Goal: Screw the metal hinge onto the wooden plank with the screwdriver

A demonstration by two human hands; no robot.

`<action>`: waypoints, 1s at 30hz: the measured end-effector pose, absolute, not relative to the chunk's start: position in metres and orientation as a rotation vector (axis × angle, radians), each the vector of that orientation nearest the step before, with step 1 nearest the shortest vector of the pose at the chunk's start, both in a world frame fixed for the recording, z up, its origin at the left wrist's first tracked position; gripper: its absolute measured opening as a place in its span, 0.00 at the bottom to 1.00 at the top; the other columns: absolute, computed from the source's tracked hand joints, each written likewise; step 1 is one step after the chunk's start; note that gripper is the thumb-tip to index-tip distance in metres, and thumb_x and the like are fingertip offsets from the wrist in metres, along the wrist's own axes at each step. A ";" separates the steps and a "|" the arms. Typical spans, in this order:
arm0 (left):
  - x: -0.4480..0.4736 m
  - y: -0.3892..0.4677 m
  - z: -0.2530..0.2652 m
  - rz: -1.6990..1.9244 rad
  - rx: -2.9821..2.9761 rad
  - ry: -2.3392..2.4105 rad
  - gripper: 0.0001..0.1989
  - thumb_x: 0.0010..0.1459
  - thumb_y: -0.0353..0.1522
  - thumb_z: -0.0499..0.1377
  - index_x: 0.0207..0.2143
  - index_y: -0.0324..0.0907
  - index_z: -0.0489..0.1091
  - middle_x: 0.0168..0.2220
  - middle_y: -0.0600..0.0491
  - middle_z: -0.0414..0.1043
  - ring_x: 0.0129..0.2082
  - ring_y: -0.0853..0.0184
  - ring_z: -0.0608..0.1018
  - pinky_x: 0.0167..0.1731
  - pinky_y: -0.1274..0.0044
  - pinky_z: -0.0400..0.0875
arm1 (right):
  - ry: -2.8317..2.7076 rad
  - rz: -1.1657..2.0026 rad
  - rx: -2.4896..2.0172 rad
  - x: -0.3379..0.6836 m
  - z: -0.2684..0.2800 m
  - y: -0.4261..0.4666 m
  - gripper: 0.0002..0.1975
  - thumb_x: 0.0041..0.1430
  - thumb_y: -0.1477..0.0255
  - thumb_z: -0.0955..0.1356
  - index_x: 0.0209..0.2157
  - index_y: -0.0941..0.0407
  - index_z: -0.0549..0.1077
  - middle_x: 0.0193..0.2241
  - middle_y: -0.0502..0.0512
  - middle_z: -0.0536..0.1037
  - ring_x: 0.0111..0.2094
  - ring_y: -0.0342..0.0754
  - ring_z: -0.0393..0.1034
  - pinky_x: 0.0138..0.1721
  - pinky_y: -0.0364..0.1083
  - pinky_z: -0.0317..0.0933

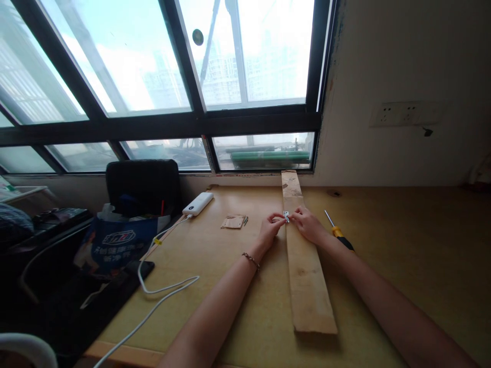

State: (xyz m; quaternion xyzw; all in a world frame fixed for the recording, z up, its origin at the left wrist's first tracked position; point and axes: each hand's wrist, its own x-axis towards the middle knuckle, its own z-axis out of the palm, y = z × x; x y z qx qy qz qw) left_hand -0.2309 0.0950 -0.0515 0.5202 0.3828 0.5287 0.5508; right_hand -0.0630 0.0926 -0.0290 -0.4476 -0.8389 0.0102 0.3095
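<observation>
A long wooden board (307,276) lies lengthwise on the table, its far end near the window. On its left edge, towards the far end, is a small silvery metal hinge (286,216) with dark holes. From the left, my left hand (271,227) pinches the hinge between thumb and fingertips. My right hand (306,223) rests over the board and grips the hinge's right side with its fingertips. The fingers partly cover the hinge. Right of the board lies a screwdriver (337,232) with a yellow and black handle, partly behind my right forearm.
A small wooden piece (232,221) lies left of my hands, with a few thin screws (246,221) at its edge. Further left are a white power bank (198,204) and its white cable (169,291). A black chair (143,184) and a blue bag (111,245) stand beyond the table's left edge.
</observation>
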 end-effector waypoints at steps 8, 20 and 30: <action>-0.227 0.094 -0.055 1.210 1.390 0.887 0.18 0.41 0.39 0.64 0.34 0.40 0.70 0.17 0.59 0.64 0.18 0.76 0.63 0.20 0.82 0.52 | -2.207 0.054 -1.183 -0.062 -0.029 0.092 0.11 0.56 0.80 0.61 0.38 0.56 0.72 0.35 0.56 0.67 0.38 0.46 0.63 0.40 0.43 0.58; -0.228 0.101 -0.063 1.233 1.294 0.825 0.18 0.42 0.37 0.64 0.36 0.38 0.74 0.32 0.48 0.75 0.31 0.68 0.73 0.34 0.76 0.65 | -2.221 0.039 -1.197 -0.062 -0.028 0.092 0.12 0.55 0.81 0.61 0.37 0.56 0.72 0.34 0.55 0.66 0.37 0.46 0.62 0.40 0.44 0.58; -0.227 0.099 -0.059 1.239 1.255 0.838 0.17 0.40 0.38 0.65 0.33 0.38 0.74 0.26 0.51 0.74 0.26 0.71 0.71 0.29 0.79 0.64 | -2.219 0.048 -1.190 -0.061 -0.030 0.093 0.14 0.54 0.82 0.61 0.39 0.55 0.72 0.35 0.55 0.66 0.37 0.46 0.62 0.40 0.44 0.58</action>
